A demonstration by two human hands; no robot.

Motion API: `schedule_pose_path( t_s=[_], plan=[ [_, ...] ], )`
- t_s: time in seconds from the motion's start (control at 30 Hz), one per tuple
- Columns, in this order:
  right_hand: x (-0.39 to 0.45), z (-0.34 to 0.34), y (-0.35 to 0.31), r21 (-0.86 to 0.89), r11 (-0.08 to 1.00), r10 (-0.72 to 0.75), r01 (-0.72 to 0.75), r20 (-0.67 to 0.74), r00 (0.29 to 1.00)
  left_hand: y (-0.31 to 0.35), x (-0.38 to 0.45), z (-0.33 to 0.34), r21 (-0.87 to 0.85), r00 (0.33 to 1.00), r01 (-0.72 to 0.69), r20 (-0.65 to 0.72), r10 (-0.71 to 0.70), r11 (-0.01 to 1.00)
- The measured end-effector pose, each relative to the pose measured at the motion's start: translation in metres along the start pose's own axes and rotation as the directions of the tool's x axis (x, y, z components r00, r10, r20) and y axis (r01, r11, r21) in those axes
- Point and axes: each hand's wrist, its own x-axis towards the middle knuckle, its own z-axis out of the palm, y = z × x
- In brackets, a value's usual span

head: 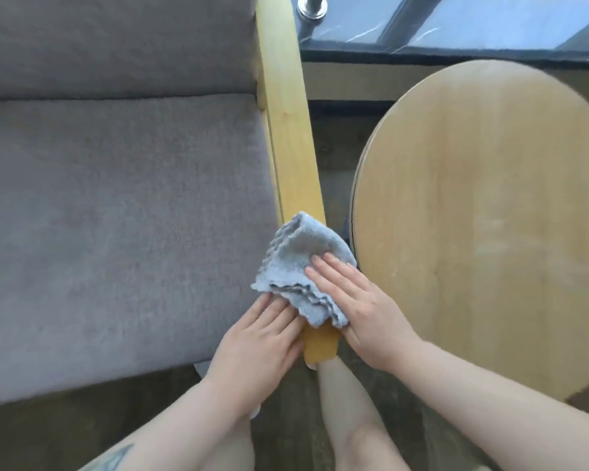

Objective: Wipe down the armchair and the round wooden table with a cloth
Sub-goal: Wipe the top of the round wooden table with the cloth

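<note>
Pressing flat, your right hand (pixel 361 311) spreads open fingers (pixel 323 270) on the grey cloth (pixel 300 263), which drapes the near end of the armchair's wooden armrest (pixel 289 130). Your left hand (pixel 259 345), fingers also open, lies against the armrest's side beneath the cloth's edge. The round table (pixel 490 215) stands just beside, right.

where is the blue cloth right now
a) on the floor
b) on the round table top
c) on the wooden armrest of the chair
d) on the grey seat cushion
c: the blue cloth lies bunched on the near end of the wooden armrest, pressed down by the right hand with the left hand at its edge; the round table beside it is bare.
</note>
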Motion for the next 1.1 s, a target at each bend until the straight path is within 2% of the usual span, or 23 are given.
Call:
schedule_pose_path(
  t_s=[0.07,0.17,0.27,0.37,0.47,0.57,0.63,0.7,0.73,0.8,0.83,0.87,0.97,1.0,1.1],
  plan=[
    [-0.001,0.004,-0.011,0.050,0.987,0.153,-0.150,-0.084,0.985,-0.006,0.000,-0.008,-0.004,1.000,-0.014,0.015,0.014,1.000],
    [0.016,0.019,-0.052,0.235,0.915,0.374,-0.329,-0.187,0.908,-0.003,0.003,-0.015,-0.036,1.000,0.008,0.029,-0.007,0.999],
    [0.018,0.016,-0.083,0.505,0.748,0.572,-0.429,-0.164,0.804,0.006,0.001,-0.016,-0.114,0.997,0.062,0.046,-0.057,0.992],
    [-0.023,-0.001,-0.088,0.775,0.479,0.728,-0.412,-0.089,0.680,0.019,0.003,-0.011,-0.243,0.992,0.119,0.067,-0.106,0.963],
    [-0.083,-0.013,-0.084,0.862,0.361,0.825,-0.356,-0.117,0.553,0.045,0.012,-0.005,-0.270,0.995,0.101,0.047,-0.092,0.957],
    [-0.147,-0.022,-0.065,0.878,0.354,0.888,-0.324,-0.206,0.410,0.082,0.024,0.004,-0.272,0.996,0.069,0.069,-0.052,0.960],
    [-0.185,-0.023,-0.045,0.786,0.449,0.884,-0.425,-0.321,0.339,0.104,0.033,0.013,-0.242,0.996,0.037,0.087,-0.016,0.970],
    [-0.215,-0.020,-0.020,0.601,0.549,0.832,-0.581,-0.463,0.306,0.121,0.044,0.023,-0.196,0.995,0.017,0.097,0.002,0.981],
    [-0.226,-0.016,-0.006,0.491,0.582,0.790,-0.648,-0.530,0.308,0.129,0.049,0.029,-0.168,0.995,0.009,0.097,0.007,0.986],
    [-0.240,-0.005,0.023,0.275,0.616,0.718,-0.738,-0.581,0.383,0.142,0.057,0.039,-0.123,0.995,0.017,0.099,-0.005,0.992],
    [-0.243,0.002,0.034,0.204,0.605,0.725,-0.770,-0.541,0.426,0.147,0.059,0.043,-0.109,0.994,0.039,0.103,-0.028,0.993],
    [-0.245,0.011,0.041,0.169,0.573,0.758,-0.802,-0.481,0.440,0.152,0.060,0.047,-0.100,0.992,0.071,0.109,-0.060,0.992],
    [-0.230,0.037,0.043,0.155,0.472,0.842,-0.868,-0.371,0.391,0.159,0.059,0.058,-0.076,0.985,0.151,0.092,-0.144,0.986],
    [-0.218,0.041,0.042,0.146,0.499,0.833,-0.854,-0.355,0.425,0.160,0.059,0.061,-0.069,0.986,0.152,0.074,-0.146,0.986],
    [-0.197,0.036,0.055,0.033,0.730,0.655,-0.682,-0.320,0.685,0.162,0.058,0.065,-0.039,0.987,0.162,0.029,-0.160,0.986]
  ],
)
